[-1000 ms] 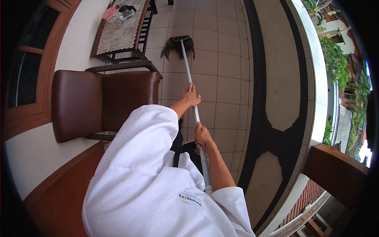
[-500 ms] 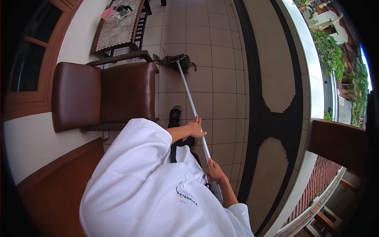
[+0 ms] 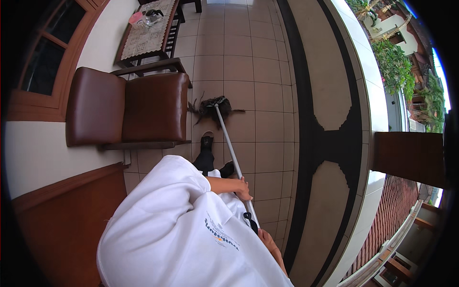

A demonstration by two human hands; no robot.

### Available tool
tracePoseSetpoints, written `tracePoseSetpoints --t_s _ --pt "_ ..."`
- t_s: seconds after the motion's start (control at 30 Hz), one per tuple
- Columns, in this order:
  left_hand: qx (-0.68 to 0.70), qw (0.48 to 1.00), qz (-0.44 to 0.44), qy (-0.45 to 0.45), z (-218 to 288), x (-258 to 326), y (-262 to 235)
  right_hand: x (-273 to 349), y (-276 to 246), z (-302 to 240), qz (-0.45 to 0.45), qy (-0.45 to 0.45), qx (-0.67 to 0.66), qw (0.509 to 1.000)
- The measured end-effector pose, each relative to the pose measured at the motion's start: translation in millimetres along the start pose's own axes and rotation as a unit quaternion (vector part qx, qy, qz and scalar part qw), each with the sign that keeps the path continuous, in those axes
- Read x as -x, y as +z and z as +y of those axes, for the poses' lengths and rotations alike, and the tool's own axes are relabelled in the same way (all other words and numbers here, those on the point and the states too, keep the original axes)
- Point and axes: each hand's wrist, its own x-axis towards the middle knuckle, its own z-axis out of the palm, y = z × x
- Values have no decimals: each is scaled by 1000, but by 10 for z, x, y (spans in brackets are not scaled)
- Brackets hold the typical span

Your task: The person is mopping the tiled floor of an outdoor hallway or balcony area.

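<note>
A mop with a long grey pole (image 3: 228,141) slants from my body to its head of dark, stringy strands (image 3: 217,112), which lies spread on the floor tiles in front of my shoes (image 3: 206,143). My left hand (image 3: 244,190) is closed round the pole at about its middle. Lower down, close to my right side, my right hand (image 3: 268,239) grips the upper end of the pole. The white shirt hides part of that end.
On the left stands a brown padded armchair (image 3: 155,107), its front near the mop strands. Beyond it is a table (image 3: 148,36) with a lace cover, a clear glass vessel and a pink item. A low wall with black trim (image 3: 332,148) runs along the right.
The mop head has come back across the tiles toward my feet. Both hands have drawn nearer my body with the pole, and the left hand's fingers now wrap it more closely.
</note>
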Motion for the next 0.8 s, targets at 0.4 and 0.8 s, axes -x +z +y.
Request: tracePoseSetpoints --t_s 0.4,0.8 --pt "286 867 370 -170 -2035 682 -800 -1801 -208 -2312 -29 -13 37 999" --pt "312 734 528 -291 -3622 1567 -1591 -3087 49 -4359 -49 -45 51 996"
